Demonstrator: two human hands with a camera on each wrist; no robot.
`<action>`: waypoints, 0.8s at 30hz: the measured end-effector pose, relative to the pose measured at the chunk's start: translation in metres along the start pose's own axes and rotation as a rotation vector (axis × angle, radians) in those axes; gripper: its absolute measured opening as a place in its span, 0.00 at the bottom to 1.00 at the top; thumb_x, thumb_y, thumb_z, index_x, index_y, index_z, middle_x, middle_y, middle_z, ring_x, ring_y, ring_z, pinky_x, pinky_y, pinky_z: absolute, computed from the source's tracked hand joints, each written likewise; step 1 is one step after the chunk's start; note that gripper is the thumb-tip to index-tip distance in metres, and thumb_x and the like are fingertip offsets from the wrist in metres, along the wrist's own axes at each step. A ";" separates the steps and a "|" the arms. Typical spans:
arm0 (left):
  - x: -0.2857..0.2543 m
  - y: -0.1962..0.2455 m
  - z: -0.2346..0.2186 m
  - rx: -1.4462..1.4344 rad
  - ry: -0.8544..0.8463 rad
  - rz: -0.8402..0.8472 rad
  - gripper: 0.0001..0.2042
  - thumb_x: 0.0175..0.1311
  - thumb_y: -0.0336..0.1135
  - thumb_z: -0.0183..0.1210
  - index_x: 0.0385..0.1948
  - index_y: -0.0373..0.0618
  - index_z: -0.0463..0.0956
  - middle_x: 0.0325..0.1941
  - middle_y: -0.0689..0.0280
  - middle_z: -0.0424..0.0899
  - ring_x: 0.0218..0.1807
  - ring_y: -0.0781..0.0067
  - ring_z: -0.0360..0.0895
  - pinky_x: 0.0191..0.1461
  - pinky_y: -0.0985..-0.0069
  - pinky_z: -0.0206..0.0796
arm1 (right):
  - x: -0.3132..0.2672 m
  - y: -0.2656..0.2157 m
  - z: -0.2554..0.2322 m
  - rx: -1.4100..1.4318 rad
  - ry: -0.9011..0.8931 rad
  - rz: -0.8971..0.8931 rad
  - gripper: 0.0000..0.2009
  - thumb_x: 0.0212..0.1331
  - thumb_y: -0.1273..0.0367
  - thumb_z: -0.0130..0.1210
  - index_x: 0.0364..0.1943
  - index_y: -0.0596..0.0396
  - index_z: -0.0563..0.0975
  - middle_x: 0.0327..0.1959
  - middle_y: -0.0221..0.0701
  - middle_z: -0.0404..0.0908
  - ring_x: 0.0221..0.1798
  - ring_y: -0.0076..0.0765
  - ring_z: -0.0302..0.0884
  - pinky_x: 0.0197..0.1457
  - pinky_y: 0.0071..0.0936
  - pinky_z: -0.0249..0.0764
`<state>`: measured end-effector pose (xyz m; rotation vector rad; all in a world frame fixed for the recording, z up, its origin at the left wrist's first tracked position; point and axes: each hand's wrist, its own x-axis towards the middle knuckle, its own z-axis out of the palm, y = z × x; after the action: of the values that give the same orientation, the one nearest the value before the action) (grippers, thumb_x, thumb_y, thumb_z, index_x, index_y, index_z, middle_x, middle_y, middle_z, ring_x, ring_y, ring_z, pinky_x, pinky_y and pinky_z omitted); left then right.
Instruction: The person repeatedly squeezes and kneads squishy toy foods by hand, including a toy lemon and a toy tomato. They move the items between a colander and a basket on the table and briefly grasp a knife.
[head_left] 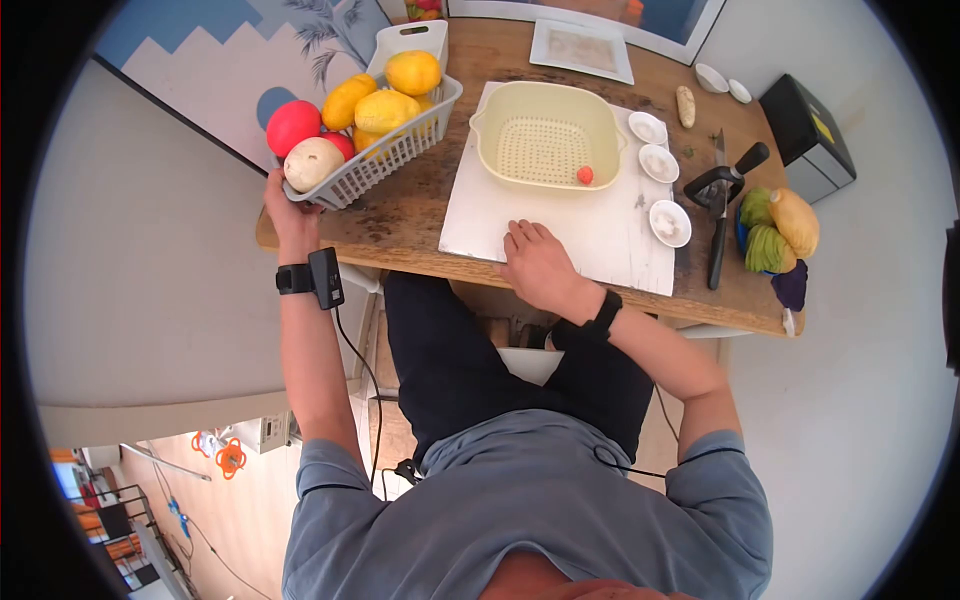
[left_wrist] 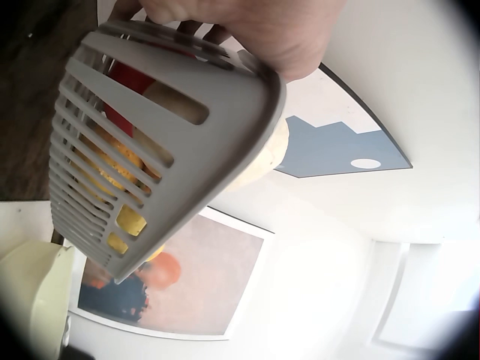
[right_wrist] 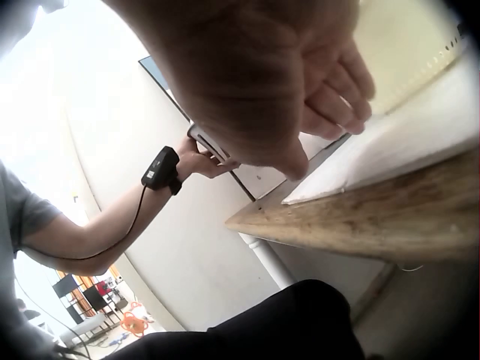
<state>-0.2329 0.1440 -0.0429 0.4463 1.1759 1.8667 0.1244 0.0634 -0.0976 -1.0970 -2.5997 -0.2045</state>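
My left hand [head_left: 290, 212] grips the near end of a grey slatted plastic basket [head_left: 392, 152] at the table's left edge. In the left wrist view, the fingers curl over the end of the basket [left_wrist: 236, 105], partly hidden behind it. Yellow fruits [head_left: 387, 111], red round ones [head_left: 293, 127] and a whitish round one [head_left: 312, 165] fill it. My right hand [head_left: 540, 265] lies with fingers extended on the front edge of a white board [head_left: 470, 215], holding nothing. Beyond it stands a cream perforated basin [head_left: 483, 150] with a small red piece [head_left: 585, 175] inside.
Several small white bowls [head_left: 670, 223] line the board's right side. Further right lie a black-handled knife [head_left: 716, 255], a black-handled tool [head_left: 715, 187] and a blue bowl of yellow and green produce [head_left: 795, 225]. A white tray [head_left: 622, 70] sits at the back.
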 end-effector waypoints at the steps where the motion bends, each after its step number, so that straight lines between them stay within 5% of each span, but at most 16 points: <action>1: -0.003 0.001 0.001 -0.010 -0.012 -0.013 0.12 0.61 0.44 0.49 0.41 0.51 0.73 0.44 0.68 0.81 0.47 0.70 0.78 0.43 0.65 0.70 | -0.004 -0.005 0.004 0.003 -0.001 -0.003 0.19 0.54 0.62 0.56 0.40 0.70 0.76 0.45 0.50 0.77 0.51 0.48 0.73 0.58 0.38 0.66; 3: -0.005 0.002 0.000 -0.019 -0.021 -0.026 0.12 0.61 0.44 0.50 0.40 0.51 0.73 0.43 0.68 0.81 0.46 0.71 0.77 0.43 0.66 0.70 | -0.010 -0.012 0.009 -0.084 -0.116 0.038 0.29 0.59 0.57 0.52 0.49 0.78 0.71 0.57 0.60 0.68 0.61 0.55 0.65 0.67 0.40 0.58; 6: -0.005 0.001 -0.002 -0.081 -0.059 -0.038 0.10 0.61 0.44 0.50 0.39 0.52 0.73 0.41 0.69 0.80 0.44 0.73 0.76 0.41 0.69 0.68 | -0.013 -0.019 0.012 -0.033 -0.167 0.114 0.34 0.62 0.52 0.47 0.55 0.78 0.66 0.62 0.61 0.63 0.65 0.57 0.61 0.70 0.42 0.53; 9: -0.002 -0.001 -0.006 -0.036 -0.014 -0.007 0.09 0.60 0.43 0.50 0.37 0.53 0.74 0.40 0.70 0.80 0.43 0.75 0.76 0.40 0.70 0.68 | -0.017 -0.023 0.012 -0.022 -0.173 0.144 0.35 0.64 0.50 0.45 0.56 0.77 0.65 0.63 0.61 0.61 0.67 0.57 0.59 0.72 0.42 0.50; 11: 0.009 -0.005 -0.013 0.021 0.013 -0.020 0.14 0.62 0.46 0.49 0.44 0.53 0.73 0.49 0.70 0.78 0.53 0.69 0.73 0.51 0.56 0.66 | -0.020 -0.024 0.011 -0.020 -0.184 0.145 0.35 0.64 0.50 0.44 0.56 0.77 0.65 0.64 0.60 0.61 0.67 0.57 0.58 0.73 0.42 0.49; 24: 0.000 -0.002 -0.009 0.036 0.029 -0.038 0.12 0.62 0.47 0.48 0.41 0.56 0.73 0.50 0.71 0.78 0.55 0.69 0.71 0.52 0.50 0.63 | -0.030 -0.026 0.011 -0.039 -0.233 0.135 0.36 0.64 0.48 0.44 0.59 0.74 0.64 0.67 0.59 0.56 0.71 0.56 0.53 0.74 0.42 0.46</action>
<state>-0.2380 0.1389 -0.0490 0.4149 1.2315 1.8271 0.1225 0.0278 -0.1186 -1.3793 -2.7179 -0.1025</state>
